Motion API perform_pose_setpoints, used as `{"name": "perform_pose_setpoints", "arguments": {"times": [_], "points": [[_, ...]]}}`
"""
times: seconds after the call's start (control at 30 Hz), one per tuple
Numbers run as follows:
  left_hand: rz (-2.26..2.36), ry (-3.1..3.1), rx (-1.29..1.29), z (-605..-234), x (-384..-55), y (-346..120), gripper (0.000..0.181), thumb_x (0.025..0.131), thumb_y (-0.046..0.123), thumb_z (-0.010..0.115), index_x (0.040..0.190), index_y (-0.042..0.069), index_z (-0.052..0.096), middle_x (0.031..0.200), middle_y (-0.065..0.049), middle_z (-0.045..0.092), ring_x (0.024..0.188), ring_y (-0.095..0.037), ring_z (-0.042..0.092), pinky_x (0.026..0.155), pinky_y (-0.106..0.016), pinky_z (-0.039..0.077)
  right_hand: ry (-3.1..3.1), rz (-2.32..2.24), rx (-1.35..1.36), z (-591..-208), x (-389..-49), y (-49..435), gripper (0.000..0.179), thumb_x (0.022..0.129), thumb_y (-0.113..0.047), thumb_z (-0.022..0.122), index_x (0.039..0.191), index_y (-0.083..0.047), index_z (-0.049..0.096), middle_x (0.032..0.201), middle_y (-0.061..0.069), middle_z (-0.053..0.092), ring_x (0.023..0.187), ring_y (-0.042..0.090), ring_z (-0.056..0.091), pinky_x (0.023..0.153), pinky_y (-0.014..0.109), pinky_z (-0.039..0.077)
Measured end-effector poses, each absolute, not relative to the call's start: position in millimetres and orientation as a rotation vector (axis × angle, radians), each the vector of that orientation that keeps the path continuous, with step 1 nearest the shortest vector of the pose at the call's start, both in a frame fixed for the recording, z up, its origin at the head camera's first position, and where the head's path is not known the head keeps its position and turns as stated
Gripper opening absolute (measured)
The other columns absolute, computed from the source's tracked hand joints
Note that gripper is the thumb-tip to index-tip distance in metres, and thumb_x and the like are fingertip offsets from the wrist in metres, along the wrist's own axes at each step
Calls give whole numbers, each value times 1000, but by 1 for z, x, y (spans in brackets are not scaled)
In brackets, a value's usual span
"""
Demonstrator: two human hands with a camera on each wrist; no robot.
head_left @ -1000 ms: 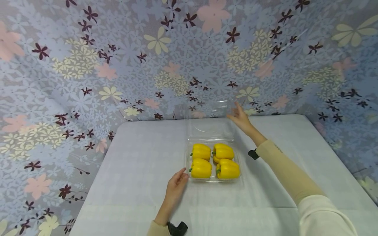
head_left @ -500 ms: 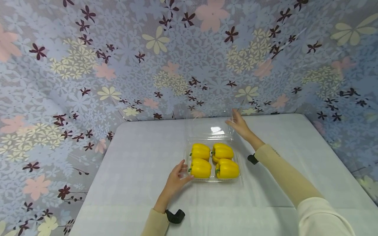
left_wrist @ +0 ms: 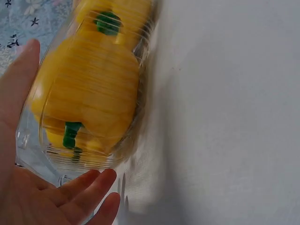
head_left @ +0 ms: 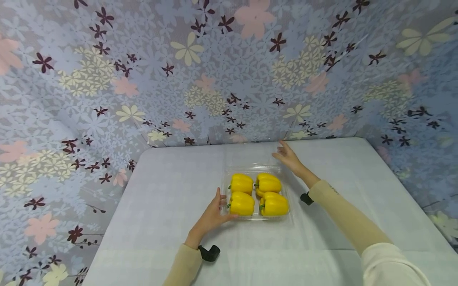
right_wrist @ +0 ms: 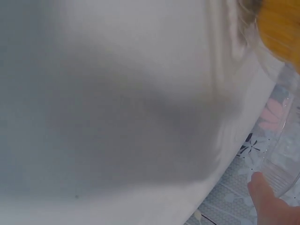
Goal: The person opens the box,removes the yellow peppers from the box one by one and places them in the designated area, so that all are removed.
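Note:
A clear plastic container [head_left: 257, 218] holds several yellow bell peppers [head_left: 241, 203] with green stems, lying in two rows. My left hand [head_left: 210, 217] grips its front left corner, thumb along the front and fingers against the left side. In the left wrist view, the container's ribbed wall [left_wrist: 84, 161] sits between thumb and fingers. At the back, my right hand [head_left: 291, 159] holds the edge of the raised transparent lid, faint in the head view. One digit touches the lid [right_wrist: 281, 177] in the right wrist view; the other fingers lie out of that frame.
A white cloth covers the table [head_left: 171, 190]. Its back edge meets a floral fabric backdrop [head_left: 222, 71], which also runs down both sides. Black camera straps [head_left: 209, 253] sit on the wrists, below beige sleeves.
The right hand has come down and slightly left in the head view, and the lid's upper edge has dropped with it. My left hand has moved forward, its thumb now reaching along the container's front.

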State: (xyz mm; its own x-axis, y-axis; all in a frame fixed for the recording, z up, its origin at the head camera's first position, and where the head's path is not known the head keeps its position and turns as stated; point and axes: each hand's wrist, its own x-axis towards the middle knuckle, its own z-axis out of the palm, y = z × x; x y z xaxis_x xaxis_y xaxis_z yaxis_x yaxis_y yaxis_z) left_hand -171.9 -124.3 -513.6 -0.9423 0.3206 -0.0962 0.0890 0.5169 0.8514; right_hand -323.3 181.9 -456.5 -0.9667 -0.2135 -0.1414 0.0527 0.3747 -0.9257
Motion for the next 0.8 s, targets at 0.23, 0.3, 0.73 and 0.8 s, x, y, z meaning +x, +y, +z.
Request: {"name": "perform_pose_setpoints", "arguments": {"times": [0.23,0.3,0.73,0.8], "points": [[1413,2456,312,-513,-172,-125,122,75,35,81,151,-1,-7,150,-18,36,132,-33,45,107,-53,39,2385,-1579,-143,-461,-315,183,74,98,-21,52,152,-1,5,154,33,16,143,45,18,116,56,23],[1428,2435,287,-512,-173,-124,123,74,36,81,151,1,-8,151,-17,35,133,-34,44,108,-54,37,2396,-1570,-149,-463,-313,184,74,98,-21,52,152,0,6,153,33,18,142,45,20,116,56,23],[1396,2473,251,-512,-173,-122,124,72,40,82,153,7,-5,149,-16,38,131,-34,46,108,-56,37,2433,-1574,-190,-489,-315,193,66,99,-15,50,149,6,12,148,37,24,137,51,28,111,58,30],[1384,2482,252,-512,-173,-122,123,72,40,82,153,7,-4,150,-16,38,132,-34,45,108,-57,36,2443,-1558,-172,-499,-322,195,67,99,-17,50,150,3,12,151,34,21,137,50,28,111,58,30]]}}
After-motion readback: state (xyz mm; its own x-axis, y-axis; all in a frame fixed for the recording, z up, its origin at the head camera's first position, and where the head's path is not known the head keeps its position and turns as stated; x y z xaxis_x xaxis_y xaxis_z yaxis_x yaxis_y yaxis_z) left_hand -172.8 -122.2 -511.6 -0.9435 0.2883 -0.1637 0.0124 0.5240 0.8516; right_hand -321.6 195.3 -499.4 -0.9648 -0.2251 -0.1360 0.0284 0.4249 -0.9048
